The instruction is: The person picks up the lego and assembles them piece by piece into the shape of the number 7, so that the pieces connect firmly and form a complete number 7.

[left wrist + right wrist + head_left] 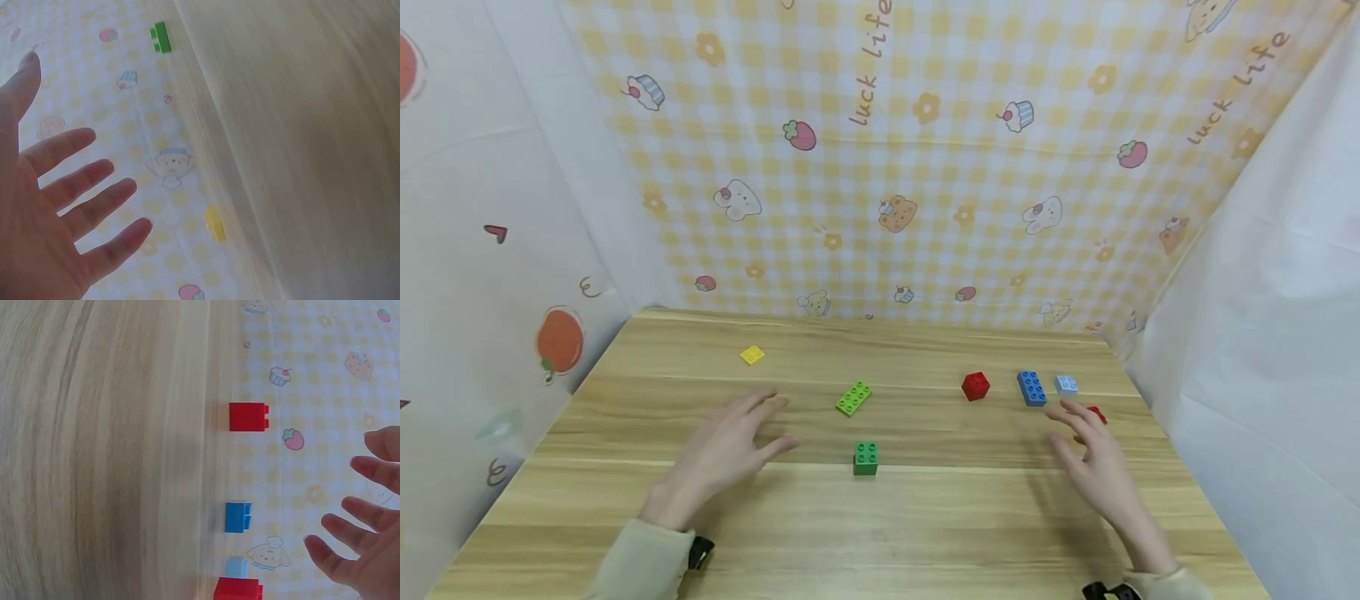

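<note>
Beige sleeves (643,562) lead to the left hand (724,450), near the lime brick (853,398), and the right hand (1099,467), near the blue brick (1032,388) and rightmost red brick (1098,414), both loosely spread and empty; a low sideways sweep could scatter these close-set bricks.

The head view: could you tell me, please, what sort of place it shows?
Probably a curtained-off tabletop workspace: a wooden table, a green toy brick standing on it, and a yellow-checked cloth hanging behind. Which building or room it is in, I cannot tell.
</note>
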`<action>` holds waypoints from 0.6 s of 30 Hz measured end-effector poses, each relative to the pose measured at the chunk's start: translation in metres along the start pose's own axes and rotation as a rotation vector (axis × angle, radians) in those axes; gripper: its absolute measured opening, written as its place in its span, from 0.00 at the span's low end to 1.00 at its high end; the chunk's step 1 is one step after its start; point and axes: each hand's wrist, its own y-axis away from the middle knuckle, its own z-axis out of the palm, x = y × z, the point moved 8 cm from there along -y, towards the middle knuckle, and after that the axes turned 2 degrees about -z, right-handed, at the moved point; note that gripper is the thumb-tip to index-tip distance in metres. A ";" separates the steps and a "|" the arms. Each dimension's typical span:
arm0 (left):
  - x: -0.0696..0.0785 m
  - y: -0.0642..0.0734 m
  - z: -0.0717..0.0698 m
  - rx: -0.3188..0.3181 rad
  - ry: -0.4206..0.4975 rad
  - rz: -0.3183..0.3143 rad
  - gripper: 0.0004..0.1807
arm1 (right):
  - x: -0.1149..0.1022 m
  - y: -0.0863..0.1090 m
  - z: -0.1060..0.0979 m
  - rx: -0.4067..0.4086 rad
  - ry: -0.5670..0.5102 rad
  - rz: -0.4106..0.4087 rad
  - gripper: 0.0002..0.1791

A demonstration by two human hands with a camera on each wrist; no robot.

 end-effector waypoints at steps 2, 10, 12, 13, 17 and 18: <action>0.004 -0.002 0.002 -0.009 0.011 0.002 0.38 | 0.005 -0.001 -0.001 0.003 -0.023 0.009 0.16; 0.020 -0.009 0.012 -0.029 0.065 0.033 0.35 | 0.022 -0.005 0.001 -0.003 -0.041 0.074 0.12; 0.023 -0.010 0.015 -0.047 0.090 0.033 0.35 | 0.024 -0.006 0.001 -0.010 -0.055 0.099 0.12; 0.025 -0.010 0.016 -0.055 0.098 0.036 0.35 | 0.025 -0.006 0.001 -0.016 -0.065 0.114 0.12; 0.032 -0.012 0.023 -0.098 0.153 0.030 0.34 | 0.031 -0.010 0.004 -0.045 -0.139 0.167 0.14; 0.034 -0.012 0.025 -0.106 0.168 0.031 0.34 | 0.032 -0.011 0.006 -0.051 -0.168 0.178 0.14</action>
